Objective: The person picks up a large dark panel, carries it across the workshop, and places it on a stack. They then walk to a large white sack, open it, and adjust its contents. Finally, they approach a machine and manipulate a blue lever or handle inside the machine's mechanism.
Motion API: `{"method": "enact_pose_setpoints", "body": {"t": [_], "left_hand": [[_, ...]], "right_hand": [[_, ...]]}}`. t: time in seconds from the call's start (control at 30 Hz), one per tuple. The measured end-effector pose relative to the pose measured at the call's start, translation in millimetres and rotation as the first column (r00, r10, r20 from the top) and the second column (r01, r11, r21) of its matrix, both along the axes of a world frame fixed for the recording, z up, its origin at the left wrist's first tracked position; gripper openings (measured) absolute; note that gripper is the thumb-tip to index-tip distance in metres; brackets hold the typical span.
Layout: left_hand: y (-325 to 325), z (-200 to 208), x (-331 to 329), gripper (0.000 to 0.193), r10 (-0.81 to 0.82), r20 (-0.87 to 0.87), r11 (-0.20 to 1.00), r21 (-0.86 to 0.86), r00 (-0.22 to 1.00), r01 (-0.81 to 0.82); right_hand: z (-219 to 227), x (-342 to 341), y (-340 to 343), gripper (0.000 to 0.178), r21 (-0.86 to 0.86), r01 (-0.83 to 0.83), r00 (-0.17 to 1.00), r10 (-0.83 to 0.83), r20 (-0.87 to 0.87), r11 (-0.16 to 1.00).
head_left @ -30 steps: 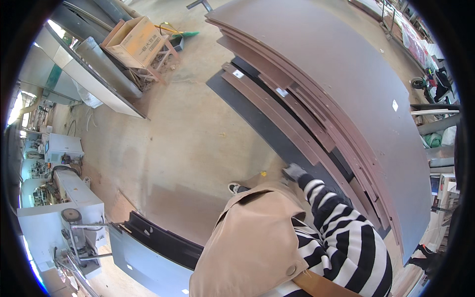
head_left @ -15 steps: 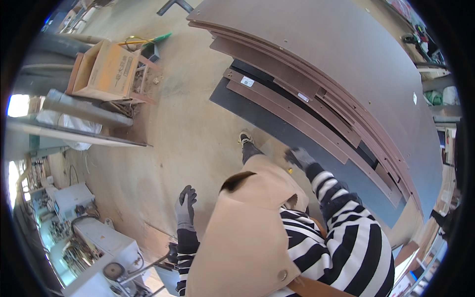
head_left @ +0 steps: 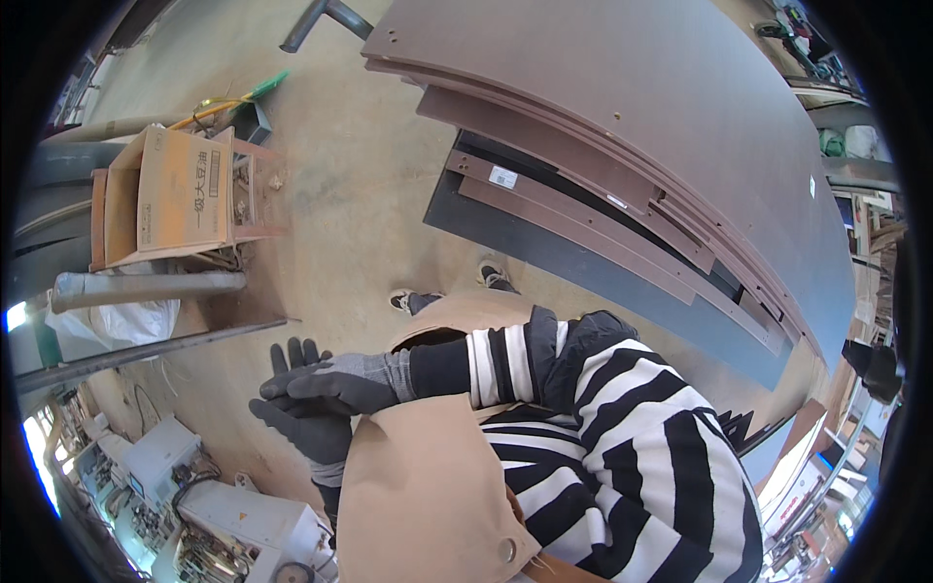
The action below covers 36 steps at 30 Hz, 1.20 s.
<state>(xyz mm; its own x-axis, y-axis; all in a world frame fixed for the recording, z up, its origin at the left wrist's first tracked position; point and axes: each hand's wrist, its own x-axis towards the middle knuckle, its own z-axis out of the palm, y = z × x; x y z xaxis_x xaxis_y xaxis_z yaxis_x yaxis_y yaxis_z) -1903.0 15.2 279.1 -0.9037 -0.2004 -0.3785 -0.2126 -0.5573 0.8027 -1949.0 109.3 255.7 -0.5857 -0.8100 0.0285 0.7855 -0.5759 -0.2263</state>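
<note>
Panel stack (head_left: 622, 107) ahead, right. Left: cardboard box (head_left: 185, 194) on stool (head_left: 260, 233), dustpan (head_left: 254, 125) just beyond. Machine (head_left: 243, 510) near left. Right hand (head_left: 352, 382) overlapping left hand (head_left: 313, 428), by apron's (head_left: 418, 486) left edge.

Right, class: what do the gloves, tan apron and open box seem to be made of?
Gloves: probably knit with a matte rubbery coating; smooth dark fingers meet a speckled grey cuff.
Apron: matte, perhaps heavy canvas or imitation leather; broad, stiff-looking folds.
Box: likely cardboard, dull brown; thin flat walls, printed side.
</note>
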Motion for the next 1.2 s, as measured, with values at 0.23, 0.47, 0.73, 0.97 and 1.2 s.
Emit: {"method": "enact_pose_setpoints", "body": {"t": [0.23,0.47,0.73,0.97,1.2], "left_hand": [[-111,9,-62,0.051,0.024,-0.027,0.999,0.046,0.999,-0.022],[-188,-3,-105,0.038,-0.173,-0.119,0.982,0.058,0.978,0.181],[-210,-7,-165,0.03,-0.202,-0.046,0.976,-0.088,0.978,0.197],[-217,15,-229,0.024,-0.173,-0.103,0.818,-0.569,0.98,0.084],[-279,-3,-273,0.022,-0.089,-0.045,0.996,0.003,0.995,0.089]], "right_hand": [[4,-49,-68,0.04,0.017,-0.014,0.982,0.017,-0.186,1.0],[8,-83,-127,0.04,0.007,0.084,0.973,-0.081,-0.217,0.996],[-17,-126,-172,0.04,-0.045,0.234,0.942,-0.238,-0.237,0.971],[-16,-195,-183,0.041,-0.002,0.511,0.645,-0.385,-0.661,0.86],[-28,-245,-174,0.042,0.055,0.215,0.814,-0.148,-0.561,0.975]]}}
